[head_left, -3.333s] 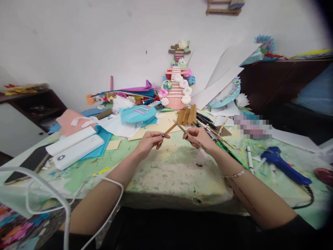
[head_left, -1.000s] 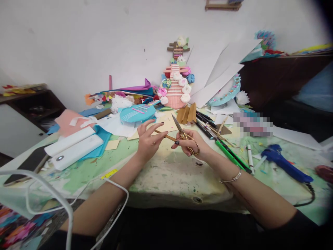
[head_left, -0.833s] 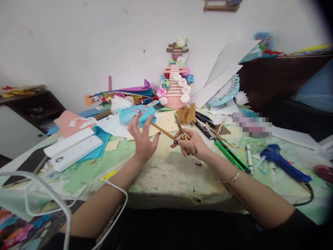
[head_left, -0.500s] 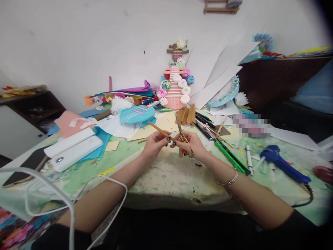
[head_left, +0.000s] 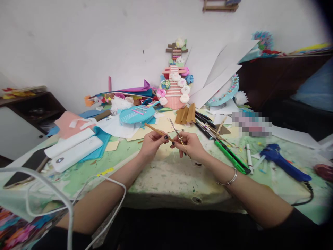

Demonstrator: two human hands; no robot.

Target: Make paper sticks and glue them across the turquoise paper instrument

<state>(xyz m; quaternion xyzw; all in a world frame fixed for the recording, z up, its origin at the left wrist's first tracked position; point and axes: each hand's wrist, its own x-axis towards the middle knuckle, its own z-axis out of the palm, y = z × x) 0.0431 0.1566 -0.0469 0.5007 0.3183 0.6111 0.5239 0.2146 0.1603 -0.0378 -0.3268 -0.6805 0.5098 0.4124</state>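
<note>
Over the paint-stained table (head_left: 171,173), my left hand (head_left: 152,141) pinches a thin brown paper stick (head_left: 156,130) that slants up to the left. Close beside it, my right hand (head_left: 191,146) grips small gold-handled scissors (head_left: 177,134) whose blades point up and left, next to the stick. The two hands almost touch. A silver bangle sits on my right wrist.
Behind my hands lie folded brown paper (head_left: 186,114), a turquoise paper craft (head_left: 136,114) and a pink paper tower with flowers (head_left: 175,88). Pens and a green marker (head_left: 229,154) lie at right, with a blue glue gun (head_left: 283,161). White power banks (head_left: 74,149) sit left.
My left hand let go of the stick and spread open, then closed on it again. The scissors passed from open-bladed cutting to pointing upward beside the stick.
</note>
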